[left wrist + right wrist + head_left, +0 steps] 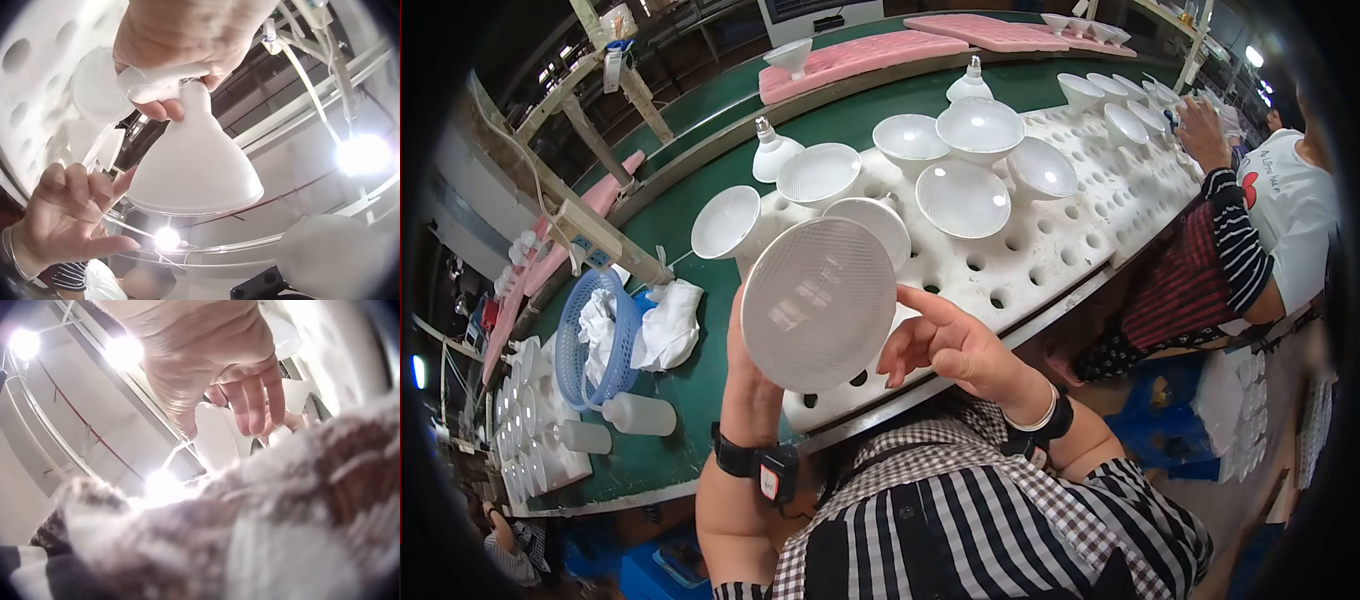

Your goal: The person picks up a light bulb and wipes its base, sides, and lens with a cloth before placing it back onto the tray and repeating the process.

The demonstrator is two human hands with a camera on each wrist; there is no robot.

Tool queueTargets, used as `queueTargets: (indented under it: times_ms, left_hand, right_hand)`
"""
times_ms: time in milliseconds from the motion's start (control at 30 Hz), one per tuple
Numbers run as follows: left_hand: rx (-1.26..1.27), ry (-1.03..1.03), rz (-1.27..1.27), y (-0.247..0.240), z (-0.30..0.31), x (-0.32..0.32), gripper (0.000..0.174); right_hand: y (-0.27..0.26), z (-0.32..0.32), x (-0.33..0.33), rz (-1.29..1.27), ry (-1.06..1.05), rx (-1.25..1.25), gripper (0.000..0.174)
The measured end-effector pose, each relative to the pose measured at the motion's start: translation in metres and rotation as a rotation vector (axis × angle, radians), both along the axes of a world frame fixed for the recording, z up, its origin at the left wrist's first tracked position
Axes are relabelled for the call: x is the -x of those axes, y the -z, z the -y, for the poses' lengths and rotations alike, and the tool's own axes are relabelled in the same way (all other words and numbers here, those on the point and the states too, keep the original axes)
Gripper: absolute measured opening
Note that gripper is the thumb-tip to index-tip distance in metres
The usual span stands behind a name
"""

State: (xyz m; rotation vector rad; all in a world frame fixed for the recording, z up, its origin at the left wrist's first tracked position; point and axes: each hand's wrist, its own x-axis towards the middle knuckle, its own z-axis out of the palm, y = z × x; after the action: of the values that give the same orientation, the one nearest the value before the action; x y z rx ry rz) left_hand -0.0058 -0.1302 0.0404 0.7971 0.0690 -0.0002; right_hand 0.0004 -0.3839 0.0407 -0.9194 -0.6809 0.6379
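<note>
A white reflector lamp bulb (pixel 820 305) is held up with its round textured face toward the head camera. My left hand (pixel 752 405) is mostly hidden behind it there. The left wrist view shows that hand gripping the bulb (pixel 197 165) by its narrow neck, with another white piece (pixel 153 84) also under the fingers; I cannot tell what that piece is. My right hand (pixel 965 345) is beside the bulb, its index finger stretched to the rim and the other fingers loosely bent. In the right wrist view the right hand (pixel 212 362) shows above the apron cloth.
Several similar bulbs, such as one lens-up bulb (pixel 963 200), stand in a white board with holes (pixel 1040 270). Left are a blue basket (pixel 625 345) with white cloth (pixel 668 325) and a plastic bottle (pixel 640 413). Another person (pixel 1280 200) works at the right.
</note>
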Motion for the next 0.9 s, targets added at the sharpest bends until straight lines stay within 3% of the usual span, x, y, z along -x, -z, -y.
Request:
queueTargets:
  times_ms: [33, 100, 133, 200, 233, 300, 333, 367, 433, 467, 533, 600, 767, 900]
  left_hand:
    - [0.021, -0.039, -0.032, 0.007, -0.003, -0.001, 0.038]
    - [0.041, -0.077, -0.059, 0.005, -0.009, -0.002, 0.039]
    - [0.06, -0.043, -0.023, -0.006, -0.011, -0.001, 0.038]
    - [0.08, -0.009, 0.014, -0.027, -0.019, 0.001, 0.037]
    - [0.007, -0.115, 0.039, -0.04, -0.027, -0.003, 0.036]
    - [-0.172, -0.295, 0.139, -0.055, -0.059, -0.016, 0.032]
    - [-0.291, -0.284, 0.234, -0.071, -0.073, -0.02, 0.03]
    - [-0.297, -0.442, 0.205, -0.086, -0.078, -0.027, 0.029]
    - [-0.461, -0.526, 0.308, -0.093, -0.121, -0.05, 0.031]
    - [-0.559, -0.571, 0.344, -0.097, -0.133, -0.061, 0.031]
    - [-0.659, -0.62, 0.382, -0.097, -0.151, -0.084, 0.03]
    - [-0.81, -0.857, 0.183, -0.085, -0.168, -0.108, 0.031]
    - [-0.91, -0.881, 0.08, -0.052, -0.2, -0.155, 0.031]
    - [-1.199, -0.895, -0.023, -0.03, -0.219, -0.192, 0.034]
  right_hand:
    - [0.003, -0.001, -0.001, 0.002, 0.004, -0.008, 0.094]
    - [0.01, -0.002, -0.005, -0.025, -0.022, -0.022, 0.071]
    - [0.008, -0.001, -0.007, -0.022, -0.022, -0.024, 0.071]
    - [0.006, 0.003, -0.008, 0.105, 0.21, 0.226, 0.056]
    - [0.008, 0.006, -0.012, 0.106, 0.207, 0.225, 0.056]
    - [0.017, 0.015, -0.022, 0.381, 0.454, 0.46, 0.044]
    - [0.017, 0.019, -0.025, 0.476, 0.565, 0.513, 0.036]
    - [0.019, 0.025, -0.029, 0.478, 0.561, 0.507, 0.036]
    - [0.029, 0.037, -0.04, 0.814, 0.816, 0.714, 0.031]
    - [0.039, 0.043, -0.045, 0.815, 0.814, 0.708, 0.031]
    - [0.054, 0.049, -0.053, 0.981, 1.088, 0.862, 0.028]
    - [0.053, 0.049, -0.052, 1.003, 1.08, 0.891, 0.028]
    - [0.053, 0.043, -0.049, 1.051, 1.066, 1.027, 0.028]
    - [0.051, 0.043, -0.05, 1.041, 1.052, 1.043, 0.027]
